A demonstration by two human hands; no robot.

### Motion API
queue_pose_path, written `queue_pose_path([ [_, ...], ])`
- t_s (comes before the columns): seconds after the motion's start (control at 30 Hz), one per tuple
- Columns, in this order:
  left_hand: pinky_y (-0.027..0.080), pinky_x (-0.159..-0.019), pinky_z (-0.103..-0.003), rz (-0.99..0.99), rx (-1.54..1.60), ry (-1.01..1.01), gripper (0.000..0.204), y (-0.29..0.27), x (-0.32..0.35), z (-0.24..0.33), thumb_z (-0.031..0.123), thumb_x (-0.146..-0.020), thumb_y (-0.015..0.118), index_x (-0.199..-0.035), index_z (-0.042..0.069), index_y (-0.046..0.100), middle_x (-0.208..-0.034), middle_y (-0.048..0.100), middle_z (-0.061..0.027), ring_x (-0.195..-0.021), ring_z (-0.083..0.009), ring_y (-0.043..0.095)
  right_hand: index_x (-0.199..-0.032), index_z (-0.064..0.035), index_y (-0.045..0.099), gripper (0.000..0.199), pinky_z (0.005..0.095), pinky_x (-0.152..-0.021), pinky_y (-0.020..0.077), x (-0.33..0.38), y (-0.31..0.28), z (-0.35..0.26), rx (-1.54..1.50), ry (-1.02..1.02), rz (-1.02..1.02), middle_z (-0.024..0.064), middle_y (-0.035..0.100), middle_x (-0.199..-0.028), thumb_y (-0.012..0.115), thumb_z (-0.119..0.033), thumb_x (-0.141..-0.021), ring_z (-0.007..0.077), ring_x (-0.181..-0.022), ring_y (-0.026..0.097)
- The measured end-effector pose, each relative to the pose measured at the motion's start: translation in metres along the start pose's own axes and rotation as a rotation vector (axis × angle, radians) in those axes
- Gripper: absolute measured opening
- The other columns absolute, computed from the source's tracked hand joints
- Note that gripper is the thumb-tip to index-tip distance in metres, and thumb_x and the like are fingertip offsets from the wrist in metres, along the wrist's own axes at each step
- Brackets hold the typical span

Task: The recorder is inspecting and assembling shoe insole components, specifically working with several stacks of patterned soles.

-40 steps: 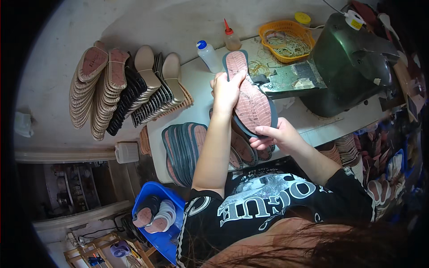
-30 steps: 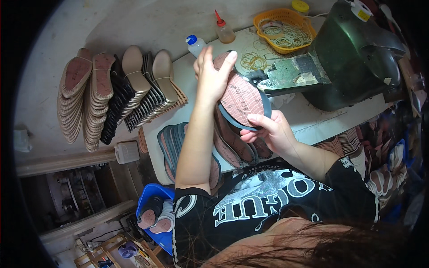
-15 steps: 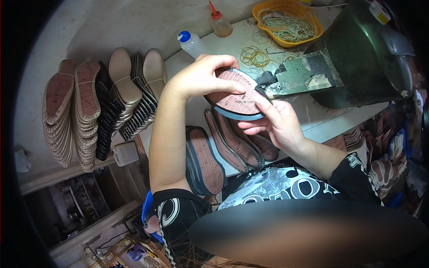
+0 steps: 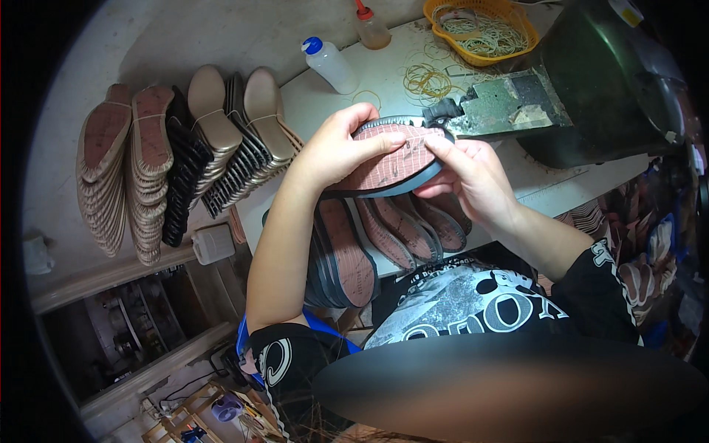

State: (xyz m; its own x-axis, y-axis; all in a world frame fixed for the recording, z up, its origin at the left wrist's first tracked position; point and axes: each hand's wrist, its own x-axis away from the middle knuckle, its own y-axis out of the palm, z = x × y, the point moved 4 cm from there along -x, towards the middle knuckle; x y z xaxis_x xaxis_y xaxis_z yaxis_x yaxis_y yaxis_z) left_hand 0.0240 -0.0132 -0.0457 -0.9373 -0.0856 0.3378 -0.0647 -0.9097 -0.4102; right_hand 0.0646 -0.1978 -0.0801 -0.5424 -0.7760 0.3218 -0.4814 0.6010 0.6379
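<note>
Both of my hands grip one shoe insole (image 4: 380, 171) with a pinkish-brown, grid-lined face turned up and a dark rim. My left hand (image 4: 341, 148) is closed on its left part, thumb lying across the face and fingers over the far edge. At the right end, my right hand (image 4: 473, 177) pinches the insole, thumb on top and fingers beneath. The insole's far right edge meets the dark tip (image 4: 443, 111) of a green machine arm (image 4: 509, 107); whether it touches cannot be told. Nearer me, several similar insoles (image 4: 346, 251) lie on the white table (image 4: 384, 77).
Several banded stacks of insoles (image 4: 105, 140) stand at the left. Behind my hands are a blue-capped bottle (image 4: 329, 66), a red-tipped bottle (image 4: 373, 31), loose rubber bands (image 4: 428, 83) and a yellow basket (image 4: 484, 55). The green machine body (image 4: 605, 81) fills the far right.
The insole has turned so its length runs more sideways, with more of its left part in sight. My right thumb has moved up along its right end. The whole view has shifted slightly.
</note>
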Motion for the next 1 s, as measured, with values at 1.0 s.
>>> queue_pose_path([
  [1.0,0.053,-0.044,-0.029,0.17,0.108,-0.344,0.062,0.04,0.032,0.02,0.056,-0.082,0.063,-0.08,-0.006,0.065,-0.07,0.065,-0.0158,-0.054,-0.021,0.065,-0.101,0.0026,0.066,0.033,0.025,-0.068,0.0527,0.041,-0.01,0.007,0.365,0.167,-0.253,0.0082,0.068,-0.091,0.069,-0.025,-0.084,0.0125,-0.079,0.065],
])
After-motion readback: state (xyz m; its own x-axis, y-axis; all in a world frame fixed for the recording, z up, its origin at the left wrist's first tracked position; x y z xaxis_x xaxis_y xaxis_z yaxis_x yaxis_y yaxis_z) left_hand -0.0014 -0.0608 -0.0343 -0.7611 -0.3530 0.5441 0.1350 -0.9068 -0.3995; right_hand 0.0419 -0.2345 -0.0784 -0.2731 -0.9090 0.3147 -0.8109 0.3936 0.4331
